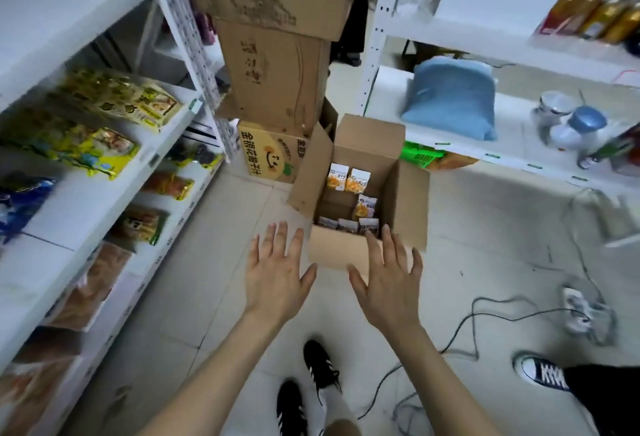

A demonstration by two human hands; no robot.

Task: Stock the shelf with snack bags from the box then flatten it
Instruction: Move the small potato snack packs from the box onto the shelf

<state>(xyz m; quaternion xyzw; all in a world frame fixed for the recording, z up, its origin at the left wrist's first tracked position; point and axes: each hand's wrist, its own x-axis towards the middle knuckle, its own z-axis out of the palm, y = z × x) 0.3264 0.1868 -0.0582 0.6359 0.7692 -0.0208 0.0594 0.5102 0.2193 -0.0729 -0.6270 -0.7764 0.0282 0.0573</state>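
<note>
An open cardboard box (408, 193) stands on the tiled floor, its flaps raised. Inside lie several small snack bags (349, 177), orange-and-white ones at the back and darker ones along the near wall. My left hand (277, 273) hovers with spread straight fingers just left of the box's near flap, holding nothing. In front of that near flap my right hand (388, 276) is also spread flat and empty, fingertips at the flap's top edge. The white shelf (86, 200) on the left carries yellow, blue and brown snack packs.
Stacked cardboard cartons (273, 68) rise behind the box. A second white shelf (519, 155) on the right holds a blue bag, jars and bottles. A power strip (585, 314) and cables trail on the floor at right. Another person's sneaker (540, 370) is near.
</note>
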